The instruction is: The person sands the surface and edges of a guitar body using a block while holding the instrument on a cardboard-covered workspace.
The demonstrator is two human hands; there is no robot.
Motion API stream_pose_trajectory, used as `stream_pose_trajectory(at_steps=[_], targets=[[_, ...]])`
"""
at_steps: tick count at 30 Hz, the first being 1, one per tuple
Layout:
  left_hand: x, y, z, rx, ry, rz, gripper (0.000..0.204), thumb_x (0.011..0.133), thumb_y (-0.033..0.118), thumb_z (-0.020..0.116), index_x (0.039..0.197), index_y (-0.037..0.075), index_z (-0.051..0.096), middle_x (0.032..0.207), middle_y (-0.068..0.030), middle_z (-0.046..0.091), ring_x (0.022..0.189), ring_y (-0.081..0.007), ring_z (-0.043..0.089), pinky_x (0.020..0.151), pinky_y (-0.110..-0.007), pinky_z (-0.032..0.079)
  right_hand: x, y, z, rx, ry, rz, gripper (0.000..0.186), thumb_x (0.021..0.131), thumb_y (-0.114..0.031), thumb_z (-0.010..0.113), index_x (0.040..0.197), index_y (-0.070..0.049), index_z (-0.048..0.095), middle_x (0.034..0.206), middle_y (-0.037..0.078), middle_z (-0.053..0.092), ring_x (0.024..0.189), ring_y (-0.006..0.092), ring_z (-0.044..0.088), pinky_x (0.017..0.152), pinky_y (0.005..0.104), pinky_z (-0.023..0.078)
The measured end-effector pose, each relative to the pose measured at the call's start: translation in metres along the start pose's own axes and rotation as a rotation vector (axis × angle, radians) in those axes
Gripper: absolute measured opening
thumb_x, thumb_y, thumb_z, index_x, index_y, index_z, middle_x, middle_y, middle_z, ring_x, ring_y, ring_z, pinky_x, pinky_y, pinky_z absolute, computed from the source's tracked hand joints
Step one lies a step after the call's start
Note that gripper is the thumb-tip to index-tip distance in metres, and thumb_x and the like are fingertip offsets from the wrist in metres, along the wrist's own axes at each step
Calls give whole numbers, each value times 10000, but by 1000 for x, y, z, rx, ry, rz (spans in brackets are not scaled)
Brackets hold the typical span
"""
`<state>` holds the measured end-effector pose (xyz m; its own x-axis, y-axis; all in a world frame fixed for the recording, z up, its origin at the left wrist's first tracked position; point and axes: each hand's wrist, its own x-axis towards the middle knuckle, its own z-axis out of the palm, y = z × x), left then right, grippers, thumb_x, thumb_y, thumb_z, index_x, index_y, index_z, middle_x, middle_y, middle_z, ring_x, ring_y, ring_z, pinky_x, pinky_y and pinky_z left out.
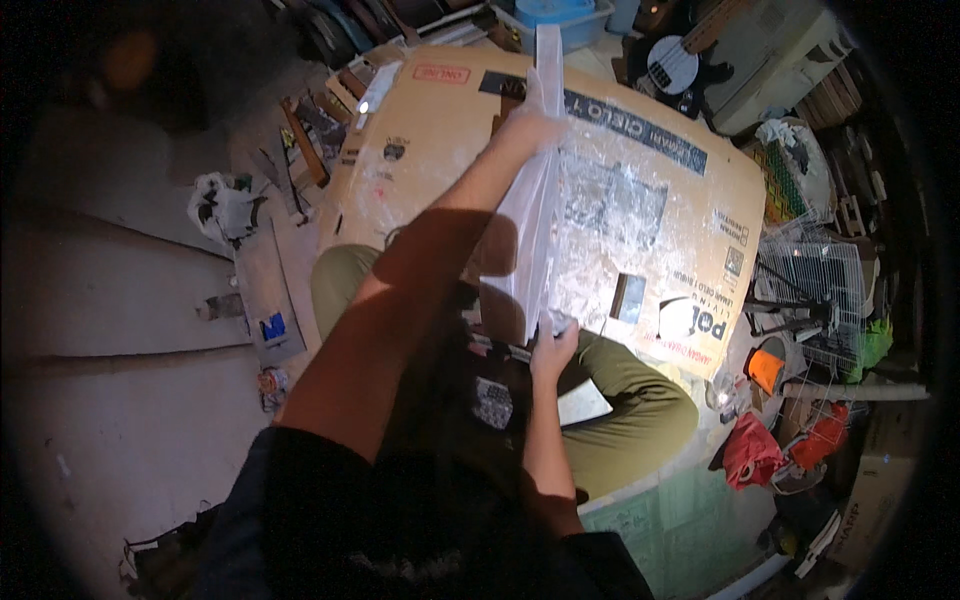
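Observation:
A long, narrow pale board [540, 215] stands on edge over a flattened cardboard sheet [430, 130], running away from my lap. My left hand [535, 128], slightly blurred, grips it toward its far end with fingers along its side. At the near end, my right hand [555, 348] is closed, fingers pinched around a small whitish piece beside the board's edge. What that piece is, I cannot make out. White dust covers much of the cardboard to the right of the board. My bent knees, in olive trousers [640, 405], sit at the cardboard's near edge.
Tools and wood offcuts [305, 140] lie to the left, near a plank [268, 290]. At the back are a blue tub [555, 12] and a banjo-like instrument [670, 65]. A white wire rack [825, 285], an orange item [766, 370] and a red bag [752, 452] crowd the right.

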<state>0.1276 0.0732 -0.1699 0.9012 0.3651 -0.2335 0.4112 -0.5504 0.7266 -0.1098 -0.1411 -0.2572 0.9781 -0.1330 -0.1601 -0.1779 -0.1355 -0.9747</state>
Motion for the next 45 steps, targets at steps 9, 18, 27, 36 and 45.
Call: stream_pose_trajectory(at_steps=[9, 18, 27, 36, 45], targets=[[18, -5, 0, 74, -52, 85, 1155, 712, 295, 681, 1520, -4, -88, 1280, -393, 511, 1127, -439, 593, 957, -372, 493, 4, 19, 2, 19, 52, -46, 215, 872, -145, 695, 950, 29, 594, 855, 75, 612, 797, 162, 547, 770, 317, 461], [-5, 16, -21, 40, 14, 74, 1189, 704, 309, 680, 1500, -40, -131, 1171, -369, 596, 1017, -434, 646, 904, -379, 522, 9, 0, -2, -48, -24, 18, 218, 871, -140, 684, 990, 24, 604, 888, 90, 623, 830, 170, 561, 793, 323, 463], [-20, 9, -27, -49, -51, -2, 1209, 684, 321, 709, 1519, 2, -105, 1232, -384, 552, 1128, -433, 595, 963, -385, 484, 10, 32, -2, 34, -114, 162, 166, 909, -133, 650, 970, 11, 595, 884, 63, 618, 847, 147, 556, 799, 310, 462], [-12, 24, -29, -27, -19, -14, 1166, 709, 307, 702, 1536, 60, -82, 1245, -374, 551, 1156, -441, 581, 993, -388, 467, 7, -6, 1, 43, -75, 142, 149, 919, -139, 653, 962, -10, 594, 870, 32, 602, 799, 112, 519, 755, 281, 451], [0, 27, -29, 1, 49, 49, 1152, 745, 355, 711, 1544, 100, -79, 1234, -374, 558, 1151, -454, 584, 995, -401, 463, 7, 18, -1, -23, -15, -68, 208, 856, -168, 719, 908, -4, 603, 818, 33, 591, 759, 124, 518, 723, 279, 448]])
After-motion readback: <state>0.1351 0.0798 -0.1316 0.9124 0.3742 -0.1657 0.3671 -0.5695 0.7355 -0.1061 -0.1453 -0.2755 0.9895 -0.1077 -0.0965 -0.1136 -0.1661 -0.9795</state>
